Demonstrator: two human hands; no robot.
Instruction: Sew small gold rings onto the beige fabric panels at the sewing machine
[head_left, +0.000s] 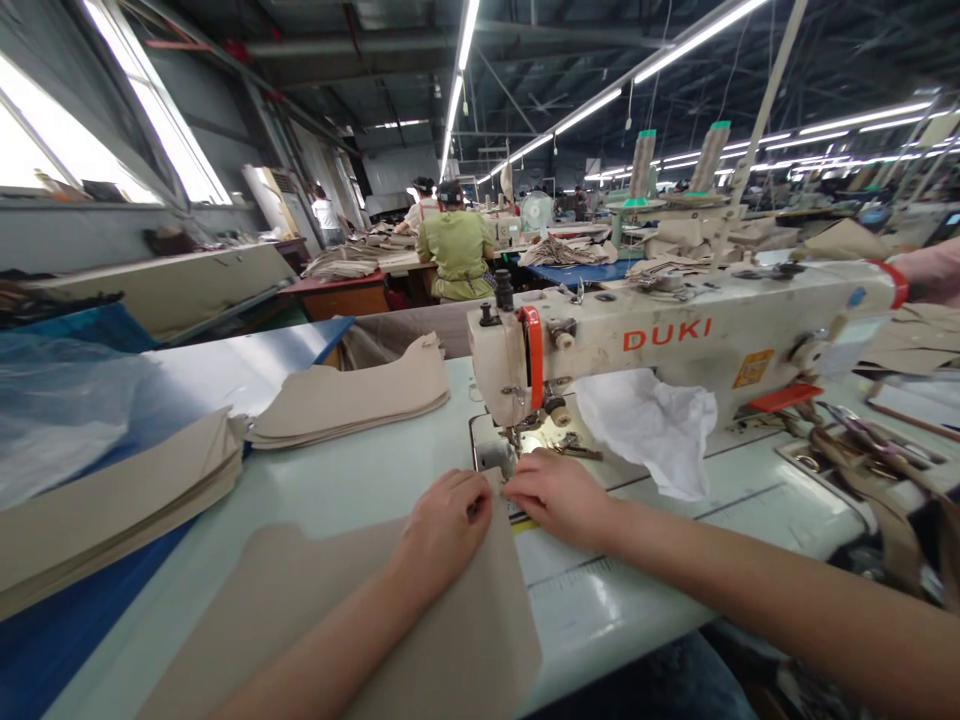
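Note:
A flat beige fabric piece [480,610] lies on the pale table under my forearm, its upper corner reaching the needle area of a white sewing machine [667,335]. My left hand [446,520] rests on that corner with its fingers curled, pinching the fabric's edge. Just right of it, my right hand [559,495] has thumb and fingertips pressed together at the same corner, close to the presser foot [514,440]. Whatever sits between the right fingertips is too small to make out. A small lamp lights the spot behind the needle.
Beige fabric stacks [352,395] lie to the left. A white cloth [649,425] hangs against the machine's arm. At the right, a tray [840,475] holds scissors and straps. Thread cones [643,168] stand behind; a person in a green top [456,245] sits farther back.

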